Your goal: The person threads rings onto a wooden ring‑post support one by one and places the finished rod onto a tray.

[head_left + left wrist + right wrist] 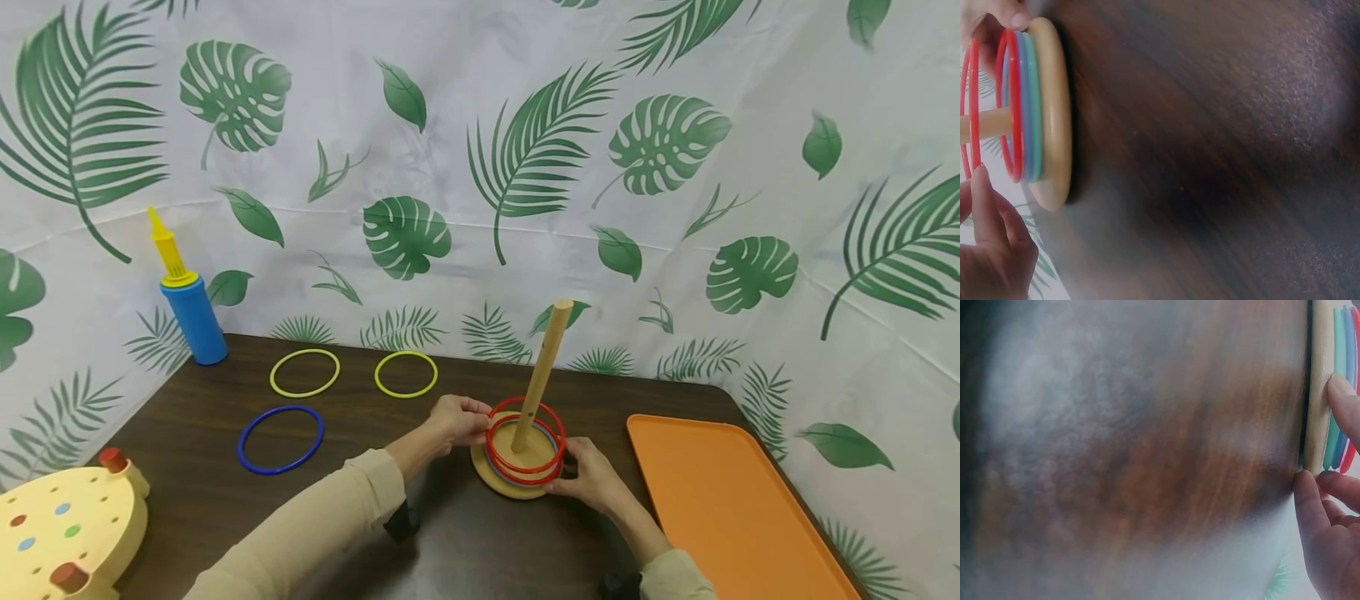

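A wooden peg stands upright on a round wooden base. Around the peg's foot lie a green ring, a blue-grey ring and a lower red ring, stacked on the base. My left hand pinches an upper red ring by its left side; that ring encircles the peg, raised and tilted above the stack. On the other side, my right hand grips the edge of the base, its thumb and fingertips touching the wood beside the stacked rings.
Two yellow rings and a dark blue ring lie left on the dark table. An orange tray is at right. A blue pump stands at the back left corner; a pale yellow pegged board sits front left.
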Available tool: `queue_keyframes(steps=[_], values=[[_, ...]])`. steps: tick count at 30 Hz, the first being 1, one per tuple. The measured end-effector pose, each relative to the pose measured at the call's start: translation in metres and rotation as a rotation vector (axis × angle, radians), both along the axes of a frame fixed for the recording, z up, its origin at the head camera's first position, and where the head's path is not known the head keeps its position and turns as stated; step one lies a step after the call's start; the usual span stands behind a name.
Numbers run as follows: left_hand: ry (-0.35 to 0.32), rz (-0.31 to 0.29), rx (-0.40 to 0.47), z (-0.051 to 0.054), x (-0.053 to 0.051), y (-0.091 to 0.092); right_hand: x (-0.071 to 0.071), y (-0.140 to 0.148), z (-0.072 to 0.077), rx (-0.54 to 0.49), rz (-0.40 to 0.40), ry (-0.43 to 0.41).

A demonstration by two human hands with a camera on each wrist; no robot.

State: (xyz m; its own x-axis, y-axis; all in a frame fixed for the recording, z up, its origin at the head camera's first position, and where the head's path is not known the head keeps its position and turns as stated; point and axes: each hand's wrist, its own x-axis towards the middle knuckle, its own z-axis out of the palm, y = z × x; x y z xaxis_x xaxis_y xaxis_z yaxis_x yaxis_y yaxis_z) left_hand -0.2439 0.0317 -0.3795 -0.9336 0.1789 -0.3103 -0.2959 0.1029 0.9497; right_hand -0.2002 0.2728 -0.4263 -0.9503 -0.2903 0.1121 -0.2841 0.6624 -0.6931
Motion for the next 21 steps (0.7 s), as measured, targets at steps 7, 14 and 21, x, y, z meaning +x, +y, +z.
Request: queue_keyframes(steps=[7, 14, 21], values=[[0.001, 0.002, -0.018, -0.0051, -0.0002, 0.0027, 0.0006, -0.0002, -0.0002, 0.016, -0.006, 0.002], [0.004, 0.001, -0.034, -0.0064, 0.0001, 0.0056, 0.0008, -0.0001, 0.0006, 0.02, 0.01, 0.013], [-0.001, 0.006, -0.059, -0.0068, -0.0009, 0.0078, 0.0001, -0.0003, 0.0012, 0.021, 0.003, 0.003]])
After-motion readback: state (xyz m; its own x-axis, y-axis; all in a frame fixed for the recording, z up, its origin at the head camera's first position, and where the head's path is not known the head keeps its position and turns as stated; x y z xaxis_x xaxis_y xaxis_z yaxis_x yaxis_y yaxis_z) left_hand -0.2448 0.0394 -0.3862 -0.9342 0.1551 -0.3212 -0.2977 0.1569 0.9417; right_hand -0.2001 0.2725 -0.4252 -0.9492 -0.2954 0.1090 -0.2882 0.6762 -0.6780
